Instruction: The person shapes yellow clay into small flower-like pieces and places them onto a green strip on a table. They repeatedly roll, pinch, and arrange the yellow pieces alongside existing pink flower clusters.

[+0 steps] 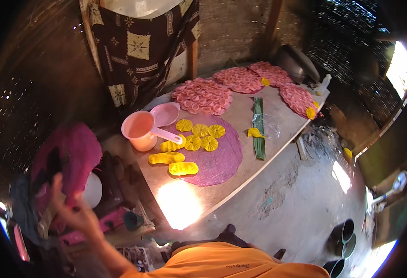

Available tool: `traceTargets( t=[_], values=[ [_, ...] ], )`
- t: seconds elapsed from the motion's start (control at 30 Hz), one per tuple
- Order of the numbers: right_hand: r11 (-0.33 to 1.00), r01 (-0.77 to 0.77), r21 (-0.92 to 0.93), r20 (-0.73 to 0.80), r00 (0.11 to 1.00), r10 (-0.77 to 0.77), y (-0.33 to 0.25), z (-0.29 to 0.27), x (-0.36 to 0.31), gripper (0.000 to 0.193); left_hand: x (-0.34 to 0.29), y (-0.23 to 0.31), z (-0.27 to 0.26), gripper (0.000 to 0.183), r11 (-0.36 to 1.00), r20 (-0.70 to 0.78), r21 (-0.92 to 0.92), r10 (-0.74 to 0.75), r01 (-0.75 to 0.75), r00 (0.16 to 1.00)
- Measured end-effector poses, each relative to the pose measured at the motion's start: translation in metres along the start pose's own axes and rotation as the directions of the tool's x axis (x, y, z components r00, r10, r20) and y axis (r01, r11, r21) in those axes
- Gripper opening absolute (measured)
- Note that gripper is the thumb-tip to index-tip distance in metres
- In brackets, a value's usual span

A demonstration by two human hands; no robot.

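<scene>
At the lower left, my left hand [76, 215] reaches out, blurred by motion, with fingers stretched apart. It is nearest to a magenta cloth or sack [80, 150] and a white round object [92, 190]; whether it touches either I cannot tell. My right hand is out of view. On the low table [263, 171] lies a flat round purple-pink sheet [224, 160]. Several yellow pleated discs [192, 142] and longer yellow pieces [183, 168] rest on and beside it. A pink dipper [137, 132] stands next to a pink bowl [167, 113].
Heaps of pink cup-shaped pieces [202, 97] spread along the table's far side. A green leaf strip [258, 127] lies to their front. A dark metal pot [296, 62] and white bottle [324, 84] are at the far right. Dark green containers [345, 236] stand on the grey floor.
</scene>
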State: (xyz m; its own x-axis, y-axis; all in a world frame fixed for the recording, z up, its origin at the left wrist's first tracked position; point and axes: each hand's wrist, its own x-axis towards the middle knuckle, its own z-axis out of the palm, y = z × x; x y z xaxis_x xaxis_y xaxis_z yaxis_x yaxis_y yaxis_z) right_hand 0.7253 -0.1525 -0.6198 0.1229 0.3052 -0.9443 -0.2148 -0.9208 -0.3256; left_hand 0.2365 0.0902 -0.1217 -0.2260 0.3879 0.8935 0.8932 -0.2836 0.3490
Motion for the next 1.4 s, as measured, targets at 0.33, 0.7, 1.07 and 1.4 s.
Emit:
traceTargets(
  t=[0.33,0.7,1.07,1.4],
  values=[
    [0.558,0.66,-0.504,0.822,0.565,0.074,-0.278,-0.096,-0.143,0.056,-0.07,0.138,0.14,0.052,1.0,0.594,-0.013,0.007,0.0,0.805],
    [-0.575,0.637,-0.514,0.718,-0.047,-0.694,-0.601,0.166,-0.206,0.054,-0.085,0.089,0.201,0.062,0.491,0.519,-0.555,-0.427,0.672,0.741],
    [-0.82,0.18,-0.544,0.835,0.02,-0.55,-0.693,0.295,-0.114,0.057,-0.087,0.041,0.179,0.08,-0.311,0.618,-0.743,-0.66,0.593,0.428],
    [-0.802,0.359,-0.478,0.807,-0.181,-0.562,-0.675,0.29,-0.172,0.049,-0.026,0.044,0.233,0.069,-0.721,0.667,-0.69,-0.602,0.059,0.44]
  ],
)
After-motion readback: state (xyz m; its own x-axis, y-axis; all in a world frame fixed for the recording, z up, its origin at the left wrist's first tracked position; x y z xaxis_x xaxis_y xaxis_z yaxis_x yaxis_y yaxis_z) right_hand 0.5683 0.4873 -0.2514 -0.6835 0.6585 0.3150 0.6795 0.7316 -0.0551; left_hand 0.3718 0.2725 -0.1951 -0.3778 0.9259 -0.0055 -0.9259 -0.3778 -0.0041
